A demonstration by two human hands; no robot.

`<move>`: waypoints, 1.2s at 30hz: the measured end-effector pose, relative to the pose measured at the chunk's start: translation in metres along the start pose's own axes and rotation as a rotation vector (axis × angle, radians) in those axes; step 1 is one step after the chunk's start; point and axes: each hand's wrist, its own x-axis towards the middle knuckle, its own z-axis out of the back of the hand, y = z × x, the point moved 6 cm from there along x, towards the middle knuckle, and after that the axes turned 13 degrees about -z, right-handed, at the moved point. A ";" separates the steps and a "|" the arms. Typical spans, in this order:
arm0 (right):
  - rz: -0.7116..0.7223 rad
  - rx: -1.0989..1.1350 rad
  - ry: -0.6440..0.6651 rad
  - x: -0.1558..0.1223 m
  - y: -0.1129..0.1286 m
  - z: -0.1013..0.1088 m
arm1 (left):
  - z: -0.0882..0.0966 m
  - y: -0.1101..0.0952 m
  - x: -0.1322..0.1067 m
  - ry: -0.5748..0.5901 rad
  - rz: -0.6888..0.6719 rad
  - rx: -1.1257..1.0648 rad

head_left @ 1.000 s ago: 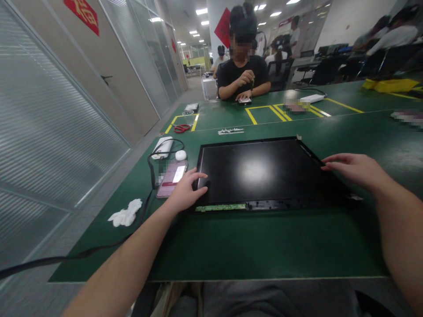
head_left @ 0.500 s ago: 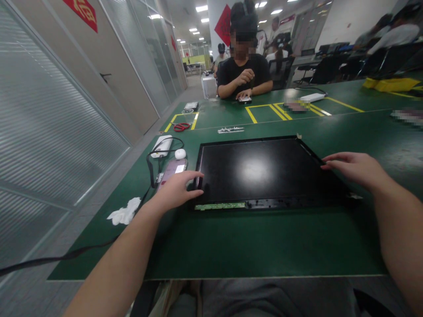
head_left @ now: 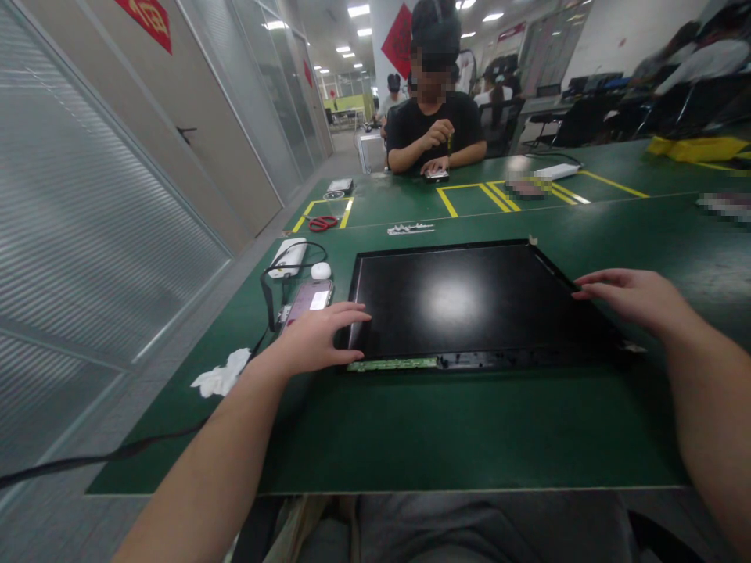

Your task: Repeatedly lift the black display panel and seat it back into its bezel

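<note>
A black LCD screen panel [head_left: 469,301] lies face up in a dark frame on the green table. A green circuit strip [head_left: 392,364] runs along the left part of its near edge. My left hand [head_left: 320,336] is at the panel's left edge with thumb and fingers spread apart. Its fingertips reach over the corner near the circuit strip, and nothing is gripped. At the panel's right edge, my right hand [head_left: 637,301] has its thumb and fingertips closed on the frame; the hand partly hides the rim there.
Left of the panel are a phone [head_left: 308,301], a small white case [head_left: 321,271], a white power bank [head_left: 287,258] with a black cable and a crumpled tissue [head_left: 221,374]. Red scissors [head_left: 322,224] and small metal pieces [head_left: 411,229] lie beyond. A person [head_left: 434,129] sits opposite, working on a small device.
My left thumb and fingers have spread wider at the panel's left edge, with the fingers moving slightly over the screen. My right hand and the panel stay almost where they were.
</note>
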 end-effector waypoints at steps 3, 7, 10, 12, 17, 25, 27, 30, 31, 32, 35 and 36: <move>-0.023 0.003 0.024 -0.003 0.000 0.000 | 0.000 -0.002 0.001 0.014 -0.009 0.015; -0.072 0.035 0.059 -0.005 -0.001 -0.002 | 0.001 -0.004 0.002 0.013 -0.011 0.007; -0.077 0.041 0.058 -0.008 0.000 -0.001 | 0.002 -0.006 0.002 0.013 -0.006 0.004; -0.073 0.038 0.045 -0.008 0.000 -0.001 | 0.002 -0.005 0.002 0.012 -0.006 0.009; 0.009 0.037 0.032 0.006 -0.005 -0.002 | -0.001 -0.002 0.003 0.013 -0.009 0.040; 0.044 -0.072 -0.030 0.012 -0.007 -0.006 | -0.004 0.001 0.004 0.024 0.010 0.054; 0.066 -0.074 -0.050 0.007 -0.005 -0.007 | -0.004 0.003 0.004 0.013 0.001 0.045; 0.109 -0.077 -0.045 0.004 -0.004 -0.008 | -0.004 0.006 0.003 -0.003 -0.013 0.037; 0.124 -0.088 -0.060 0.005 -0.005 -0.006 | -0.004 0.007 0.002 -0.003 -0.015 0.036; 0.142 -0.106 -0.085 0.006 -0.005 -0.005 | -0.004 0.008 0.002 -0.004 -0.014 0.035; 0.191 -0.183 -0.135 0.014 -0.008 -0.004 | -0.003 0.007 0.001 -0.002 -0.009 0.023; 0.201 -0.213 -0.121 0.017 -0.010 -0.006 | -0.002 0.007 0.001 0.002 -0.007 0.018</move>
